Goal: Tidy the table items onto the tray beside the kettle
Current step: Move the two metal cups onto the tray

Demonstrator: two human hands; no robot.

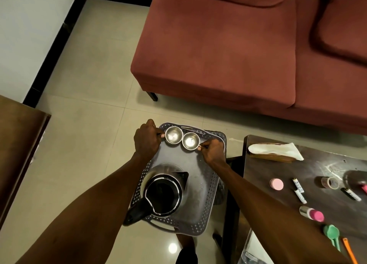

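while both arms reach forward over the grey perforated plastic tray (200, 186), each hand pinches the handle of 1 small shiny steel cup. the left hand (146, 140) holds the left steel cup (174, 135) by its handle on the cup's left side, fingers curled round it; the right hand (212, 150) pinches the handle of the right steel cup (190, 141) on that cup's right side. the 2 cups sit side by side at the far end of the tray, rims touching or nearly so, both upright and open upward; whether they rest on the tray floor or are just above it cannot be told. at the near end of the same tray stands the black and steel electric kettle (163, 192), its handle pointing near-left. to the right, the dark wooden table (317, 168) carries a folded white cloth (276, 148), a pink round lid (276, 183), a roll of tape (330, 182), a pink-capped bottle (311, 213) lying down and a green plastic spoon (332, 234). a red-brown sofa (228, 55) stands at the far side.
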